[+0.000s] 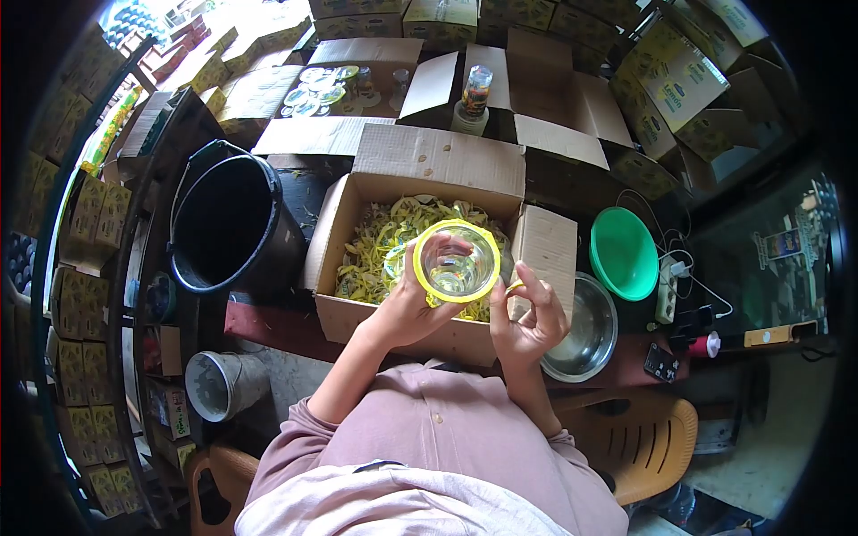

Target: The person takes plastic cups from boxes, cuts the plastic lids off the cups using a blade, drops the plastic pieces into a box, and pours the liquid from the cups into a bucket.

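Note:
My left hand (404, 313) is wrapped around a clear cup with a bright yellow rim (420, 279), its round mouth facing up toward me. Just to the right of the cup, my right hand (534, 320) is closed in a pinch, its fingertips close to the rim. A small yellowish sliver shows at those fingertips, too small to name. Beneath both hands stands an open cardboard box (420, 332), filled with yellow-green strips (366, 255) and some printed plastic pieces among them.
A black bucket (277, 228) stands left of the box, a grey pail (210, 384) lower down. On the right are a green basin (623, 255), a metal bowl (590, 335), a phone (662, 362) and a power strip (667, 290). Open cartons (559, 94) line the back.

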`<move>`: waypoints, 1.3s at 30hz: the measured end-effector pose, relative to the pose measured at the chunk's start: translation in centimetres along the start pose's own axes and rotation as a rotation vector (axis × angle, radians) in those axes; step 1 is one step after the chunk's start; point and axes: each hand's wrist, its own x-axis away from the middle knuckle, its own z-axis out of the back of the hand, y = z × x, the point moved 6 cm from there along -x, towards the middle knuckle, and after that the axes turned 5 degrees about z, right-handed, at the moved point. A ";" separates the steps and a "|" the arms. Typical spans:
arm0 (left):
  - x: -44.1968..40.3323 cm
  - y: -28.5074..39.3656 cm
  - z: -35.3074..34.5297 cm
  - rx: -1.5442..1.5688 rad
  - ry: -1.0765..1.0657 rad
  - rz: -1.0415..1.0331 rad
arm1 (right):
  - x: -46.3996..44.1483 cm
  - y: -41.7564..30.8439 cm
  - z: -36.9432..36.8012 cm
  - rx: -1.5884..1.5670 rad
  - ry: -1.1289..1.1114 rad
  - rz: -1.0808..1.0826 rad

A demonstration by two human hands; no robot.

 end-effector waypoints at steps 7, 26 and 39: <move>1.1 -0.9 -0.3 -0.262 -0.029 -0.155 | -0.8 -0.1 -0.1 0.021 -0.023 0.097; -0.1 0.6 -0.1 -0.020 -0.155 -0.088 | -1.0 1.8 -0.2 -0.139 -0.095 -0.070; 0.1 1.1 0.3 -0.027 -0.090 -0.060 | -0.9 0.8 -0.2 -0.102 -0.099 -0.011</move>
